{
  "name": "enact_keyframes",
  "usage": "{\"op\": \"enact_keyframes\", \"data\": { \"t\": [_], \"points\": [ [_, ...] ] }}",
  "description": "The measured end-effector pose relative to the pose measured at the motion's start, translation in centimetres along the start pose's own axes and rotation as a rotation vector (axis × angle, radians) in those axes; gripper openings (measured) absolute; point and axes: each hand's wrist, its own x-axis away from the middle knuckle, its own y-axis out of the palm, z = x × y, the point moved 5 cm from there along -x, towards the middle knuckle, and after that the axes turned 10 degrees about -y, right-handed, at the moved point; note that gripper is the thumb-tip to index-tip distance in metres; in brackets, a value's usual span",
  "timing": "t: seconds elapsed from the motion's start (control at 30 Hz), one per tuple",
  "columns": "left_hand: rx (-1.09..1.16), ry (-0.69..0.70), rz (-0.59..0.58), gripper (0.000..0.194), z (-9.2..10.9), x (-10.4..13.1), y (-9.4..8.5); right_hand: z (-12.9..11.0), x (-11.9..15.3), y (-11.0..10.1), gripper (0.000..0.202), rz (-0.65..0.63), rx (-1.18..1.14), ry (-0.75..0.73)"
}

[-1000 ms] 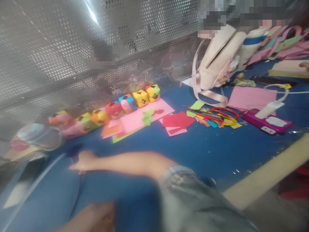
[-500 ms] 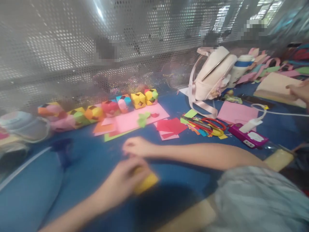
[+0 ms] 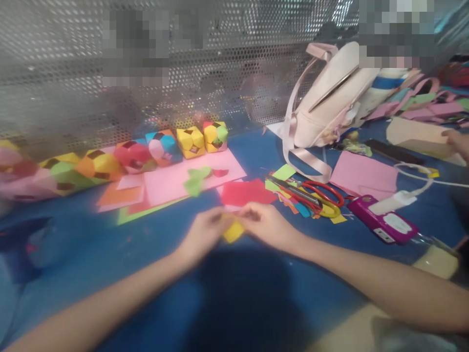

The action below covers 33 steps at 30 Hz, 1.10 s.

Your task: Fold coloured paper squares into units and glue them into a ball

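"So what have those 2 hands got, seen from the wearer's head?"

"A small yellow paper [image 3: 233,232]. The left hand [image 3: 203,229] has its fingers closed on it from the left, and the right hand [image 3: 269,225] pinches it from the other side. They're a bit blurred."

"Whereabouts on the tabletop [image 3: 157,274]?"

"Around the middle, well in from the far edge. I can't tell whether it touches the surface."

"And around it?"

"Red paper [image 3: 249,193] just beyond the fingers, then a pink sheet [image 3: 164,186] bearing a green scrap [image 3: 196,181]. Paper cubes [image 3: 190,143] line the far edge."

"To the right?"

"Scissors [image 3: 305,195] on a heap of coloured scraps, a purple socket [image 3: 383,219] with a white plug [image 3: 394,201], and a pale backpack [image 3: 322,120] near the far edge. Farther right, another person's hand [image 3: 459,143]."
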Motion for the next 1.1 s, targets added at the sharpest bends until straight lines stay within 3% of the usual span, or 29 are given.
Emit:
{"op": "enact_keyframes", "data": {
  "t": [0.17, 0.3, 0.5, 0.7, 0.87, 1.1],
  "points": [
    [0.026, -0.051, 0.023, 0.019, -0.6, -0.1, -0.6, 0.2, 0.1, -0.3, 0.011, -0.015, 0.056, -0.051],
    [-0.022, 0.016, -0.013, 0.019, -0.4, 0.4, -0.5, -0.7, 0.7, -0.1, 0.011, -0.043, 0.081, -0.176],
    [0.027, 0.048, -0.083, 0.019, -0.1, 0.9, 0.3, -1.2, 1.1, 0.0, 0.013, -0.019, 0.127, -0.239],
    [-0.018, 0.022, 0.014, 0.020, 0.0, 0.9, -0.1, -0.9, 1.0, -0.3, 0.013, -0.005, 0.116, -0.178],
    [-0.025, 0.019, -0.012, 0.024, -0.3, 1.0, 0.0, -0.8, 0.9, -0.3, 0.012, 0.013, 0.112, -0.139],
    [-0.071, 0.024, 0.058, 0.022, -0.1, 1.0, 0.3, -1.1, 0.7, -0.2, 0.013, 0.053, 0.047, -0.088]
  ]
}}
